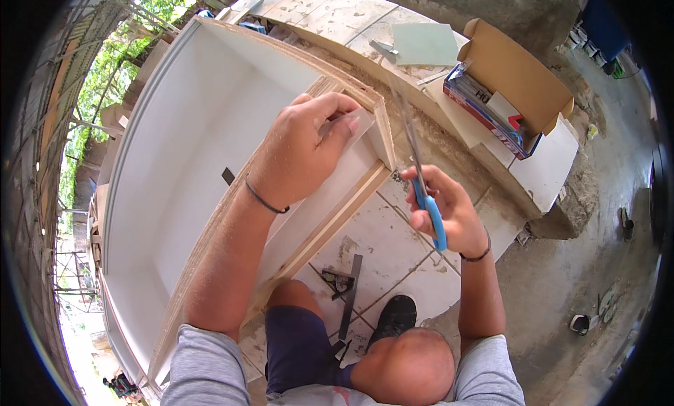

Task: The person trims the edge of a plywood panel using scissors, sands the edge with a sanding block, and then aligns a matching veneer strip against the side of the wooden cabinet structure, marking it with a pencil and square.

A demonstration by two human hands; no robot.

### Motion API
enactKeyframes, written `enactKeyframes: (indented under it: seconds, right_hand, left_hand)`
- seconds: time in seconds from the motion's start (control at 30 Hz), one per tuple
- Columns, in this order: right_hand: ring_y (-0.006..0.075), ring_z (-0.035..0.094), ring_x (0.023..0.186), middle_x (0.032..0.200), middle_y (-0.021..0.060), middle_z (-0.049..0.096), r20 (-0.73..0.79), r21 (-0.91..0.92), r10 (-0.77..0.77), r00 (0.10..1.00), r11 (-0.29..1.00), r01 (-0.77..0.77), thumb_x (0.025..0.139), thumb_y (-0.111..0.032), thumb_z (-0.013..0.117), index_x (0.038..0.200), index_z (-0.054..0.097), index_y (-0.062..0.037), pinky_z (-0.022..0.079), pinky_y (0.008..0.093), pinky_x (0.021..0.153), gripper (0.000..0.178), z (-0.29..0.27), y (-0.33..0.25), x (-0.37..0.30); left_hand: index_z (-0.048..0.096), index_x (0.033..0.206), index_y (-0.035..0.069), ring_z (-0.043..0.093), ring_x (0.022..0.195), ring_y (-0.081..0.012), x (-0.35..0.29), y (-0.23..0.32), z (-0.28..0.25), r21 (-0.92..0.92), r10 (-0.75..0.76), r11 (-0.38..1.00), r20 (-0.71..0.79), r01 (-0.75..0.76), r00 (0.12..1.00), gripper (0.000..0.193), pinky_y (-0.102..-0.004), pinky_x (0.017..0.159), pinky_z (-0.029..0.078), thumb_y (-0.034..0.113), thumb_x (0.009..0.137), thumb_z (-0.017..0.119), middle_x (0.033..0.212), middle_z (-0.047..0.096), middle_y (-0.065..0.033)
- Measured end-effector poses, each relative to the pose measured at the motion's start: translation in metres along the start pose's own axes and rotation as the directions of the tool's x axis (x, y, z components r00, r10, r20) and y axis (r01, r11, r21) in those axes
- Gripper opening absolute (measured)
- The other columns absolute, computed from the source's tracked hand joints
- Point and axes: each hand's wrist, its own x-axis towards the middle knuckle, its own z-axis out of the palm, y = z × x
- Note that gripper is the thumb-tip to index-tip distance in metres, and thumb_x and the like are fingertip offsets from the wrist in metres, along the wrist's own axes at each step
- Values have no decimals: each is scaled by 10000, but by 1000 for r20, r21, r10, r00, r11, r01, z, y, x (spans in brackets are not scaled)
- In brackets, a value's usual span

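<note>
Okay, mid-frame: left hand [303,146], grip pinched on one thin pale strip [362,127] by one white cabinet [200,118]; right hand [449,206], grip clamped round one pair of blue-handled scissors [435,225]. From that right grip the strip lies up and left, the scissors' long axis running up-frame, apart from it. Beyond, one square [351,292] on the floor [393,227], lower centre; farther, one open box [519,72], upper right.

Through my remote feed I count two bare hands: one left hand [305,142] and one right hand [453,208]. I tally two dark wristbands [267,206] [477,258], two grey sleeves [207,367] [491,374], one pair of blue-handled scissors [435,222], one thin pale strip [362,125], one white plywood-edged cabinet [189,153], one combination square [349,300], one open cardboard box [519,69], one pale green sheet [425,44] and one worn black shoe [394,316].
</note>
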Motion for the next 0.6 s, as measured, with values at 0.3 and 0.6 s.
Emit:
enactKeyframes:
  seconds: [0.3, 0.6]
  right_hand:
    - [49, 419, 636, 728, -34, 446, 46, -34, 42, 998, 999, -41, 742, -333, 820, 1152, 561, -17, 367, 202, 561, 579, 14, -21, 31]
    - [54, 417, 655, 720, -39, 427, 44, -55, 33, 999, 998, -30, 738, -344, 824, 1159, 553, 0, 380, 208, 581, 608, 23, -28, 36]
  left_hand:
    - [626, 947, -26, 545, 813, -154, 5, 3, -7, -65, -109, 991, 145, 119, 983, 166, -284, 770, 443, 128, 913, 578, 822, 566, -73]
    - [602, 903, -38, 522, 754, -167, 5, -2, -4, -129, -80, 987, 112, 94, 990, 187, -297, 725, 428, 142, 923, 559, 765, 528, -85]
